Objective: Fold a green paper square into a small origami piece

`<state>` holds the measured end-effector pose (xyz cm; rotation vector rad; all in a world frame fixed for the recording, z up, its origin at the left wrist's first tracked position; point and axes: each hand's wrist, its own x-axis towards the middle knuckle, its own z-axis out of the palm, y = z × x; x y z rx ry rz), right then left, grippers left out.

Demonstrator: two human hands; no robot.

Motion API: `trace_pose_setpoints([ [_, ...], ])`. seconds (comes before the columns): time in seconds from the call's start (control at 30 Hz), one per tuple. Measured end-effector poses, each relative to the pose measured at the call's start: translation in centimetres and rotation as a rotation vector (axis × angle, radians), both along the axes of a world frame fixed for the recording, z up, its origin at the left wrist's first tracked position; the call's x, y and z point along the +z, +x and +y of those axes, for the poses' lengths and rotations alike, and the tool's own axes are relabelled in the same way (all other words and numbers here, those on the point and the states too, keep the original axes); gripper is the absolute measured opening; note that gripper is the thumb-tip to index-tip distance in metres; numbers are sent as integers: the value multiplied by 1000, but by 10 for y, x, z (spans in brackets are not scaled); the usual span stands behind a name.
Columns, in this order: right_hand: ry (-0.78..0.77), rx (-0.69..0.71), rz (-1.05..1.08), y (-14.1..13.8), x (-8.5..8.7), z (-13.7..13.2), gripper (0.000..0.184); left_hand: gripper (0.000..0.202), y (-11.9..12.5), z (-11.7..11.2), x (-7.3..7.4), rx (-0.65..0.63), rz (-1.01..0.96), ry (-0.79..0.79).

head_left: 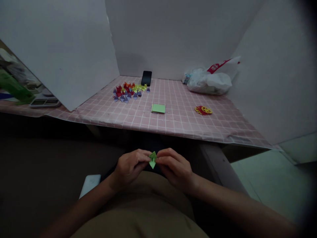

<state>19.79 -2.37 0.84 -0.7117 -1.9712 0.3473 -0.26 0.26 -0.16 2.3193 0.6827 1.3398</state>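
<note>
Between my two hands, above my lap, is a small piece of folded green paper (pixel 153 160), roughly diamond-shaped with a slit in its middle. My left hand (pixel 131 166) pinches its left side between thumb and fingers. From the other side my right hand (pixel 175 169) grips the right edge the same way. A stack of square paper sheets (pixel 158 108), light green on top, lies on the table ahead. Beyond it to the left sits a cluster of small folded paper pieces (pixel 127 92) in red, orange, yellow and purple.
The table (pixel 175 124) has a pink checked cover. Toward the back are a black phone (pixel 146 78) and a white plastic bag (pixel 210 81). Red and yellow flat cutouts (pixel 203 110) lie at right. A white power-bank-like block (pixel 90 185) rests beside my left forearm. White panels surround the table.
</note>
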Motion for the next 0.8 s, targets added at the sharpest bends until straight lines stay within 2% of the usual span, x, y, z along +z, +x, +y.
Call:
trace_pose_setpoints([
  [0.27,-33,12,11,-2,-1,1,22,5,3,-1,6,-19,-97,-175],
  [0.4,-218,13,75,-5,1,3,11,4,8,-3,5,8,-148,-359],
  [0.53,-566,-37,215,-7,0,6,4,7,17,-7,6,53,-233,-717],
  [0.63,-778,-9,338,-8,-3,8,5,10,21,-8,5,31,-306,-880],
  [0.7,-809,16,383,-9,-5,8,7,11,23,-8,4,32,-355,-926],
  [0.8,-761,34,372,-9,-6,9,3,9,23,-8,2,36,-382,-942],
])
